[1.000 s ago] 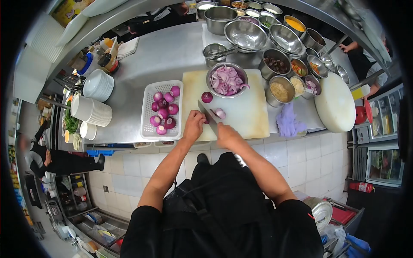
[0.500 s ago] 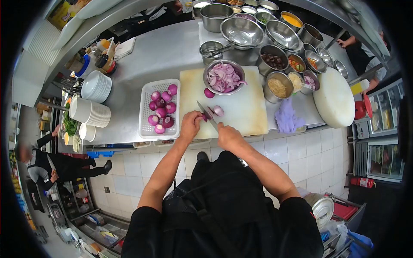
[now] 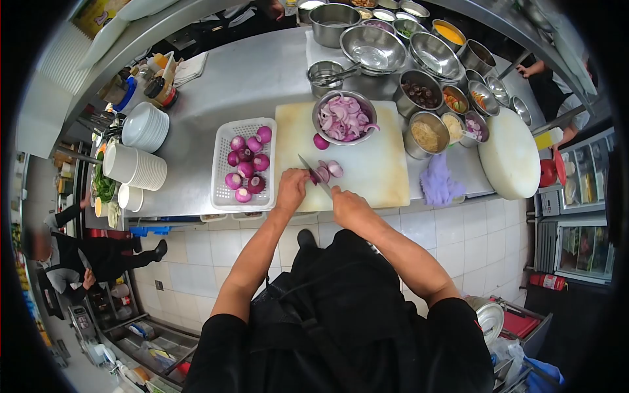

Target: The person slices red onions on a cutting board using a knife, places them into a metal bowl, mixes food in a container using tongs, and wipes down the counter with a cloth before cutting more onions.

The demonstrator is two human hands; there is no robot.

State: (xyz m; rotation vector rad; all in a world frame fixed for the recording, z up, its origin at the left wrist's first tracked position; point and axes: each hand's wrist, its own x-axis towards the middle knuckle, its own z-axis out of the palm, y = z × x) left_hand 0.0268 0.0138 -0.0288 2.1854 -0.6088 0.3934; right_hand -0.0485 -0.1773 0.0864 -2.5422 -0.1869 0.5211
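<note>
My right hand (image 3: 348, 206) is closed around the handle of a kitchen knife (image 3: 319, 179), its blade slanting up to the left over the white cutting board (image 3: 383, 177). On the blade's left, my left hand (image 3: 292, 187) is closed over a red onion (image 3: 314, 177), mostly hidden by the fingers. Cut onion slices (image 3: 333, 169) lie to the right of the blade. A whole red onion (image 3: 321, 141) rests farther up the board, beside a steel bowl (image 3: 316, 124) filled with sliced onion (image 3: 343, 116). At left, a white plastic basket (image 3: 218, 173) holds several peeled red onions.
Steel pots and bowls (image 3: 373, 47) crowd the back right. A purple cloth (image 3: 440, 181) and a round white block (image 3: 509, 154) sit right of the board. Stacked bowls (image 3: 139, 167) stand left. A person (image 3: 72, 265) holding a knife is at far left.
More onion slices now lie on the right of the blade, and they are spread out. Both hands keep nearly the same place. The person at far left has shifted slightly.
</note>
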